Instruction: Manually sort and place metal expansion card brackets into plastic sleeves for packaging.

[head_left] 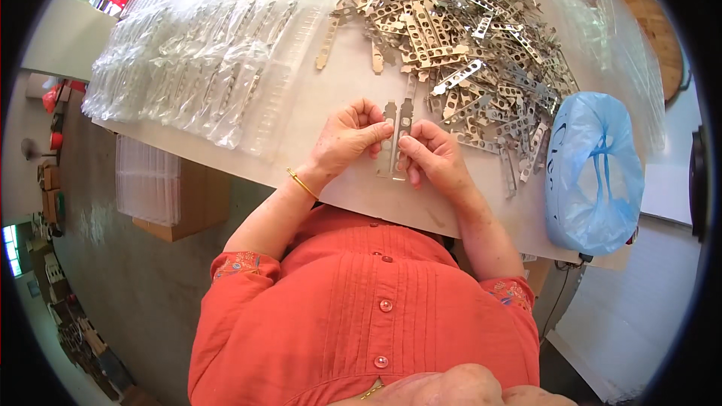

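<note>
Right of the held metal strips (407,110), a dark-lettered blue bag (583,173).

- Metal strips (432,30) — silvery, patterned with rows of round holes
- Plastic bag (564,180) — translucent pale blue, dark markings
- Shirt (361,316) — coral red; cuffs (244,265) in multicoloured floral pattern
- Bangle (302,183) — gold
- Cardboard box (204,199) — brown
- Tabletop (322,94) — off-white

Left hand (347,137), right hand (439,162): both in pinch

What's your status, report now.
Left hand, right hand: both pinching slim perforated silver metal strips. Strips side by side. Jumbled silver metal heap beyond, blocking neither hand.
</note>
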A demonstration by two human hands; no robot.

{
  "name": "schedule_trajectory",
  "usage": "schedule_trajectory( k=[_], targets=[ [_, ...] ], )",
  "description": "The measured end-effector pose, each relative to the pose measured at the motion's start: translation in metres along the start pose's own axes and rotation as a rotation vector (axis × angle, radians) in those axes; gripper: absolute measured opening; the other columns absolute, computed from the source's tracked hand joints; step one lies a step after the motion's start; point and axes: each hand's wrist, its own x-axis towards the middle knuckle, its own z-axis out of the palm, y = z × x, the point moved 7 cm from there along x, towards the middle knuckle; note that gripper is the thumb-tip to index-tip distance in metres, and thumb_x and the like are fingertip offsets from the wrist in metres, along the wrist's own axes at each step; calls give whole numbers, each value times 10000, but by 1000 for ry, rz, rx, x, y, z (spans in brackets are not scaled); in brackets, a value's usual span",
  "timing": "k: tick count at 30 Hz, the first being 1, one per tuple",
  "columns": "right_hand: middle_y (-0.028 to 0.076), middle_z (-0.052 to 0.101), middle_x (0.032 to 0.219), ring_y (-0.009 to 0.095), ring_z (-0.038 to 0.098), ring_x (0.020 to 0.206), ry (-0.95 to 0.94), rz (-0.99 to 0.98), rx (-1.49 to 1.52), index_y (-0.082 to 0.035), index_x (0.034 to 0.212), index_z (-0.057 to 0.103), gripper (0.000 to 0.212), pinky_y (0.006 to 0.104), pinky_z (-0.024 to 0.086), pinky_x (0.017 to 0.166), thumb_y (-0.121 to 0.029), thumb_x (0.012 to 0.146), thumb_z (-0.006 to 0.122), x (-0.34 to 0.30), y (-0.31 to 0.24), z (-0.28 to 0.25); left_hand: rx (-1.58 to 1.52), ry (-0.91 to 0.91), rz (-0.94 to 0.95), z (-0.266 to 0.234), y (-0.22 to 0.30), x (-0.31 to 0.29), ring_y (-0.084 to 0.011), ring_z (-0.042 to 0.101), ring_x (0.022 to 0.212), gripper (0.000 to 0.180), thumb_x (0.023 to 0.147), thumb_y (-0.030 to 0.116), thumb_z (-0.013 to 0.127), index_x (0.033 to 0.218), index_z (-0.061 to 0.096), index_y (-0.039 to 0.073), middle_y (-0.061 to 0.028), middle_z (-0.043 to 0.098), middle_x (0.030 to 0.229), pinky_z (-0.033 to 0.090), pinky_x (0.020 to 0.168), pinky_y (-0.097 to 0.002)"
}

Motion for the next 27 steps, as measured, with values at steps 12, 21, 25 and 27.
schedule_trajectory(
  k=[12, 21, 25, 27],
  targets=[
    [33, 632, 708, 85, 582, 494, -38, 15, -15, -31, 976, 593, 162, 223, 460, 429, -190, 996, 622, 2, 2, 2, 13, -47, 64, 9, 15, -2, -92, 598, 680, 166, 937, 85, 688, 1008, 552, 23, -42, 626, 875, 510, 593, -233],
    [35, 658, 757, 75, 593, 527, -48, -5, -16, -35, 945, 605, 159, 211, 469, 468, -182, 1005, 610, 1, 5, 2, -22, -97, 40, 18, 14, 0, -100, 611, 718, 174, 935, 76, 690, 1030, 560, 11, -41, 624, 882, 523, 621, -242],
    [49, 678, 803, 69, 599, 558, -81, -27, 1, -32, 935, 605, 155, 209, 470, 476, -169, 1007, 605, 3, -1, 8, 60, -98, 38, 23, 21, -6, -99, 614, 732, 177, 940, 74, 684, 1045, 561, 3, -39, 624, 886, 527, 634, -240],
    [61, 692, 843, 73, 605, 573, -87, -12, -24, -24, 967, 595, 151, 210, 475, 485, -169, 996, 624, 4, -1, 8, 93, -91, 51, 23, 23, -7, -96, 622, 743, 176, 947, 75, 675, 1053, 560, -6, -40, 627, 890, 531, 642, -238]
  ],
)
